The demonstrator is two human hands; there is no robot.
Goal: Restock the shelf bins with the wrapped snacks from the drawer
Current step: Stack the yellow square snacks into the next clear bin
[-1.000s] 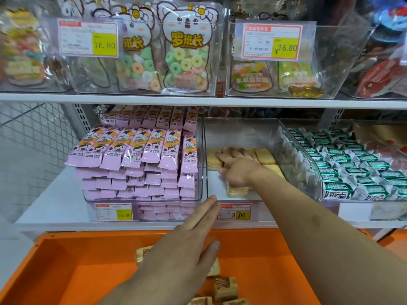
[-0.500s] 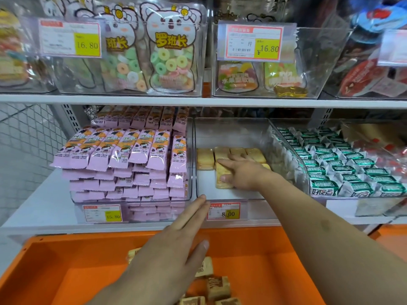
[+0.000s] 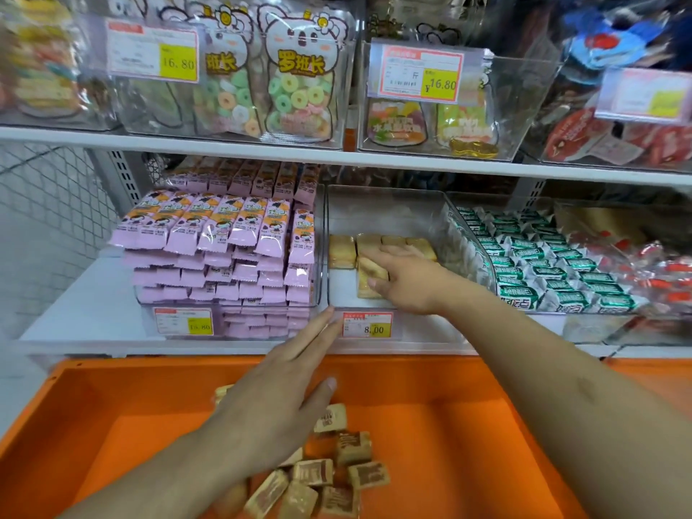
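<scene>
Here a wrapped snack (image 3: pixel 369 279) is gripped by the right hand (image 3: pixel 406 280) inside the clear bin (image 3: pixel 393 211); the left hand (image 3: pixel 277 398) is held flat, grasping nothing, above the orange drawer (image 3: pixel 468 425). If pushed carelessly, the row of snacks (image 3: pixel 378 243) behind could be knocked askew.

We see white metal shelving: an upper shelf board (image 3: pixel 224 146) and a lower shelf board (image 3: pixel 75 316) beneath it. At left, a grey wire mesh panel (image 3: pixel 48 204) stands beside a slotted upright (image 3: pixel 121 177). The light is even and bright.
</scene>
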